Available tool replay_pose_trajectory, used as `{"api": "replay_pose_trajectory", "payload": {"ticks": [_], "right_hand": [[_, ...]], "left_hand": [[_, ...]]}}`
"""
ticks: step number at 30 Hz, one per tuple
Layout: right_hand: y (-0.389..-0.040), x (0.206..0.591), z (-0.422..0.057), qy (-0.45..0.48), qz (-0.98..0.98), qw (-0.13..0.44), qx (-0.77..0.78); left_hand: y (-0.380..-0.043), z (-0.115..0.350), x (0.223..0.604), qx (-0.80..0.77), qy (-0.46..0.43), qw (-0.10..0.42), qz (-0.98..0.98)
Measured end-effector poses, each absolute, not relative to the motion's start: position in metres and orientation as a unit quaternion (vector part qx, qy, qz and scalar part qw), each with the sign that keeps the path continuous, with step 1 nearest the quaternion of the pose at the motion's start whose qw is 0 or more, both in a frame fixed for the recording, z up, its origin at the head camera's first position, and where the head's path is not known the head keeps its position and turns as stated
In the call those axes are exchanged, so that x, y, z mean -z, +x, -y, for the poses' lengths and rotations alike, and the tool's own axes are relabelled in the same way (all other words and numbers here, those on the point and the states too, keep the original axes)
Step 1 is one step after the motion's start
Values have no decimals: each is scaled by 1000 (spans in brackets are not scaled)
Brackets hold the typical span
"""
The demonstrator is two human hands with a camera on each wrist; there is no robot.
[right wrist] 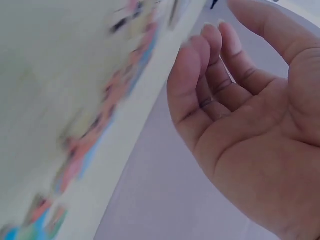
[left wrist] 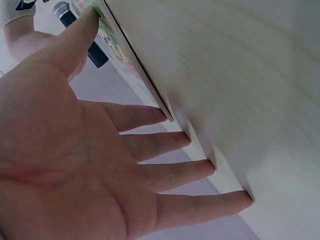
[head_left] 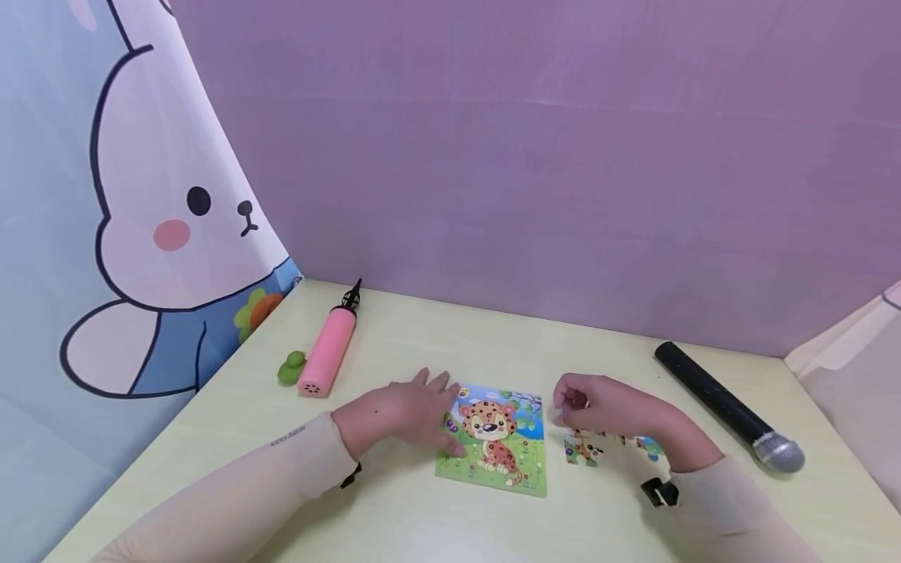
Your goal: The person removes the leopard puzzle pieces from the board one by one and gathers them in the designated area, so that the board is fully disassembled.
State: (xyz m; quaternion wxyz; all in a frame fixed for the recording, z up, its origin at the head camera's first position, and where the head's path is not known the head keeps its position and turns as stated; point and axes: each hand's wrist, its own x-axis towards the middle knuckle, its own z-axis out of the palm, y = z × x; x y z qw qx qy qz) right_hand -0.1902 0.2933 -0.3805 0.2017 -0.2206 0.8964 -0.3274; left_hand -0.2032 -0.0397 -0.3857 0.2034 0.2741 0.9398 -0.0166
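A square jigsaw puzzle point(head_left: 496, 446) with a spotted leopard cub lies flat mid-table. My left hand point(head_left: 424, 410) rests at its left side, fingers spread and straight; in the left wrist view, the thumb of this hand point(left wrist: 85, 155) lies over the puzzle's edge and the other fingertips touch the tabletop or the board's corner. Right of the puzzle, my right hand point(head_left: 608, 403) hovers above loose puzzle pieces point(head_left: 583, 450). The right wrist view shows the fingers of that hand point(right wrist: 240, 100) loosely bent, thumb apart, nothing held between them. Pieces point(right wrist: 97, 112) look blurred there.
A pink hand pump point(head_left: 328, 352) with a black nozzle lies at the left, beside a small green toy point(head_left: 292, 367). On the right lies a black microphone point(head_left: 718, 395) with a silver head. A purple backdrop point(head_left: 528, 172) stands behind the table.
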Motion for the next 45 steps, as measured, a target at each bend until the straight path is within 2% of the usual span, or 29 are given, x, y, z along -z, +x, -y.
{"api": "replay_pose_trajectory", "payload": {"ticks": [16,28,45], "right_hand": [[-207,360,-239,-223,-870,207,388],[-212,379,-214,-226,-865,268,360],[-205,398,-199,-241,-896,220,303]], "left_hand": [[-204,40,386,23,275,201,-940],[-205,39,385,25,274,200,-940],[-208,41,390,44,290,193,-936]]}}
